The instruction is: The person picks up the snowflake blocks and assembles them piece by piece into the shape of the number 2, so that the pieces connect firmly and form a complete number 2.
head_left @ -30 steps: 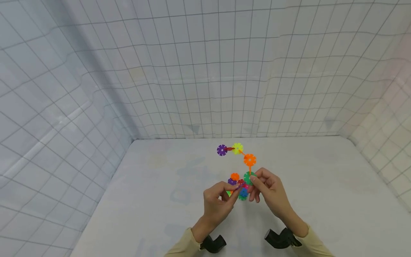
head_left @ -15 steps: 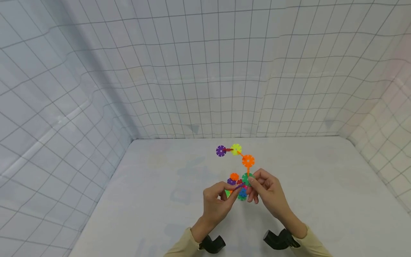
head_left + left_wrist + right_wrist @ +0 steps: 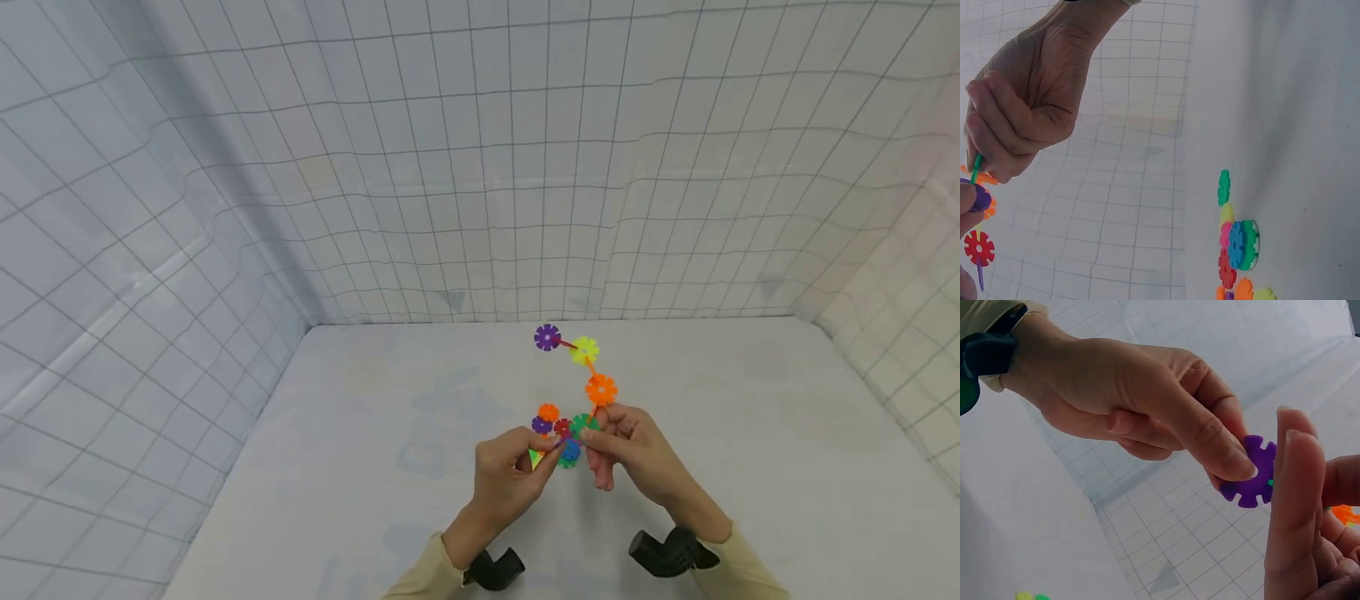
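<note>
In the head view my left hand [image 3: 510, 467] pinches a purple interlocking disc between thumb and fingers. The right wrist view shows this purple disc [image 3: 1249, 489] up close, a bit of green at one of its slots. My right hand [image 3: 637, 454] pinches a green interlocking disc [image 3: 582, 423], edge-on in the left wrist view, against the purple one. From the green disc a linked chain runs up and away: an orange disc [image 3: 592, 387], a yellow disc [image 3: 585, 357], a thin red link, and another purple disc [image 3: 542, 340] at its far end.
Loose discs lie on the white table [image 3: 360, 467] below the hands, among them an orange disc [image 3: 549, 410], a red disc [image 3: 1227, 270] and a blue disc [image 3: 1235, 240]. White gridded sheeting [image 3: 480, 167] stands behind the table and along both sides.
The chain has swung: its far end moved right, and the orange disc shifted right and down. My right hand has turned and moved slightly right. My left hand stays nearly still, pinching the purple disc.
</note>
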`<state>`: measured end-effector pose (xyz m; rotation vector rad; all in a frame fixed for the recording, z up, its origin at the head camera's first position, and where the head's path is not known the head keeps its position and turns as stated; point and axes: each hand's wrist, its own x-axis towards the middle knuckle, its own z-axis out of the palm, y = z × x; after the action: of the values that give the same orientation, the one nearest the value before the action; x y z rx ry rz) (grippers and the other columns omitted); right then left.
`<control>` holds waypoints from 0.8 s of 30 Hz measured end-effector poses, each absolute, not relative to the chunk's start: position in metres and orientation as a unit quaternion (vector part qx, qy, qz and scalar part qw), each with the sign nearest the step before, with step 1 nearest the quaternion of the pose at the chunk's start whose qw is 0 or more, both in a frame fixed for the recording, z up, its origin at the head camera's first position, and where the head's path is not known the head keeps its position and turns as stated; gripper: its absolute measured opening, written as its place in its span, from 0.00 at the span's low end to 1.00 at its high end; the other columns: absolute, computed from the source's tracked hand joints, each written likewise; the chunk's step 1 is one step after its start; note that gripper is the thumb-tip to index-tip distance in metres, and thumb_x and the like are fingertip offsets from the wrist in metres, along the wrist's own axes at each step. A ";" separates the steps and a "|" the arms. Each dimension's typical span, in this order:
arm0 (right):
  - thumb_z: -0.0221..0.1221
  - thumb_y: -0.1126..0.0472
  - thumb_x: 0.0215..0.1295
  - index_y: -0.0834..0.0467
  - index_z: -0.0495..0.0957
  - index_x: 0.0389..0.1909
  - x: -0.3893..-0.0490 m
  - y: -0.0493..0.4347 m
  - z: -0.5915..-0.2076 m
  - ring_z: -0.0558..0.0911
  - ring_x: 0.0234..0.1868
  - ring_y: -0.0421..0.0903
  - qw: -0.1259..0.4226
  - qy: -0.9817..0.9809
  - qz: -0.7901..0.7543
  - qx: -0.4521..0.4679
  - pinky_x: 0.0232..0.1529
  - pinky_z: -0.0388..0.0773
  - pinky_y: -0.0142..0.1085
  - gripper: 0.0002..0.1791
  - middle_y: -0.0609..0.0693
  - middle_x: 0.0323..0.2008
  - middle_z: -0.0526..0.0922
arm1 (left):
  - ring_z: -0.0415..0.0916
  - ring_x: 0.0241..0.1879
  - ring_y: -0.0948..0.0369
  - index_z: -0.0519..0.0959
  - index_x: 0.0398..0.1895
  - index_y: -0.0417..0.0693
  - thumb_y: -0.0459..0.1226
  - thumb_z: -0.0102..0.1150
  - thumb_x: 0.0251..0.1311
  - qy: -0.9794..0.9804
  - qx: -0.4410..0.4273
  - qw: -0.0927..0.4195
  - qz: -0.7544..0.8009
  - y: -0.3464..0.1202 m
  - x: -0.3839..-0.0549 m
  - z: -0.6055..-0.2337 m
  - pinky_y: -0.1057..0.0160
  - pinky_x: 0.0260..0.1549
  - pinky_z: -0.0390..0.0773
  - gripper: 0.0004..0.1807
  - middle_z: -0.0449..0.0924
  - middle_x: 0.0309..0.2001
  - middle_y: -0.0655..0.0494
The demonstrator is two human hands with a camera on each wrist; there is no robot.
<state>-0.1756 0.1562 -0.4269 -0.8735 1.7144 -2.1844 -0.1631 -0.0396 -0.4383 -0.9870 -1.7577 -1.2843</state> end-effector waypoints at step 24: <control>0.48 0.72 0.67 0.70 0.63 0.22 -0.181 0.169 -0.424 0.77 0.11 0.39 0.233 0.553 -0.751 -0.275 0.14 0.72 0.28 0.13 0.49 0.15 0.77 | 0.54 0.11 0.72 0.76 0.23 0.38 0.15 0.68 0.33 -0.664 -0.367 0.348 -0.550 -0.030 -0.154 -0.441 0.80 0.10 0.59 0.16 0.65 0.13 0.56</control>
<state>-0.1813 0.1686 -0.4243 -0.7545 1.5202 -2.0639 -0.1535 -0.0298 -0.4407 -0.9525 -1.7211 -1.4263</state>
